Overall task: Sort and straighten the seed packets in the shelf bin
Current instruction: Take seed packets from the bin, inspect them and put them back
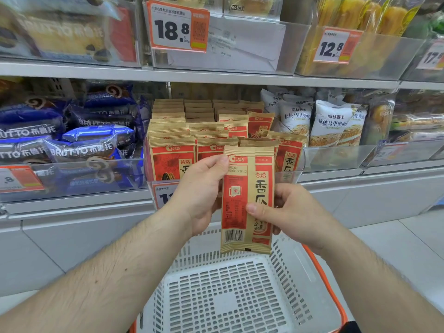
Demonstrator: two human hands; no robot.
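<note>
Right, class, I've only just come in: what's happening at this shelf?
A person stands at a shop shelf, holding one seed packet upright in both hands. The left hand grips its left edge, the right hand pinches its right edge. The packet is out of the bin, which holds rows of matching packets, some leaning on the right. A white basket sits below the hands.

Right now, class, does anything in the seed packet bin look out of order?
Yes. On the bin's right side, several seed packets lean at angles, while the left rows stand straight.
</note>
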